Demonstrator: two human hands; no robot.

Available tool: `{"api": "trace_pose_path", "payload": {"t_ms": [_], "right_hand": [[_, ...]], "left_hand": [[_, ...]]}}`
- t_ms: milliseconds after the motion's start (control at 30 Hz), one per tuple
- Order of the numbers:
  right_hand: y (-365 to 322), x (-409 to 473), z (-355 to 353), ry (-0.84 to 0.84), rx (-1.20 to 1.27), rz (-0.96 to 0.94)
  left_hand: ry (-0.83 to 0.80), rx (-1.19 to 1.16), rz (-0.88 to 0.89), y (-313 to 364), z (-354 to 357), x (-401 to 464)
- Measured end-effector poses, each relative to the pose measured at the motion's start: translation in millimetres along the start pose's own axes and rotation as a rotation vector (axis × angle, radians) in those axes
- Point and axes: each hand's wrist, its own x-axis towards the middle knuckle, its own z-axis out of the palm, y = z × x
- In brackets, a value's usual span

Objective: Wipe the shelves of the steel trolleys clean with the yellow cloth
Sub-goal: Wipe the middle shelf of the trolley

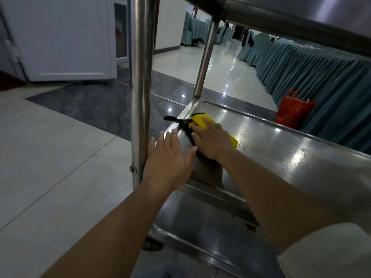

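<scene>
A steel trolley stands right in front of me, and its middle shelf [281,141] is wet and streaked. A yellow cloth with black trim [201,119] lies on that shelf near its left end. My right hand [210,140] presses flat on the cloth with fingers spread. At the shelf's left rim, my left hand [168,157] rests open beside the upright steel post [140,87]. Beneath my forearms is the lower shelf [200,223], marked with dark red specks.
The trolley's top shelf [291,13] hangs overhead. A red bag [293,111] sits on the floor against teal skirted tables [321,77] at the right. A white cabinet door [66,37] is at the back left. Glossy tiled floor [60,157] spreads to the left.
</scene>
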Motion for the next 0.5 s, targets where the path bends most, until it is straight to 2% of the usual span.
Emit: {"api": "trace_pose_path", "payload": {"t_ms": [67, 167, 200, 267, 333, 400, 500], "right_hand": [[16.1, -12.8, -5.0, -0.032, 0.071, 0.038], [41.0, -38.4, -23.0, -0.092, 0.552, 0.026], [43.0, -48.7, -26.2, -0.078, 0.608, -0.022], [36.8, -66.3, -16.7, 0.018, 0.461, -0.184], [21.1, -68.3, -5.1, 0.114, 0.266, -0.252], [4.4, -53.1, -2.6, 0.048, 0.188, -0.237], [-6.2, -26.7, -2.9, -0.083, 0.182, -0.140]], "left_hand": [[0.006, -0.020, -0.002, 0.8, 0.3, -1.8], [0.033, -0.067, -0.001, -1.0, 1.9, -4.4], [0.038, -0.078, -0.002, -2.0, 2.0, -4.6], [0.029, -0.081, 0.002, -2.4, 2.7, -5.1], [0.018, -0.081, 0.004, -2.6, 3.6, -3.2], [0.012, -0.063, 0.005, -3.7, 2.3, 1.0], [-0.024, 0.159, 0.092, -6.4, -1.9, 2.9]]}}
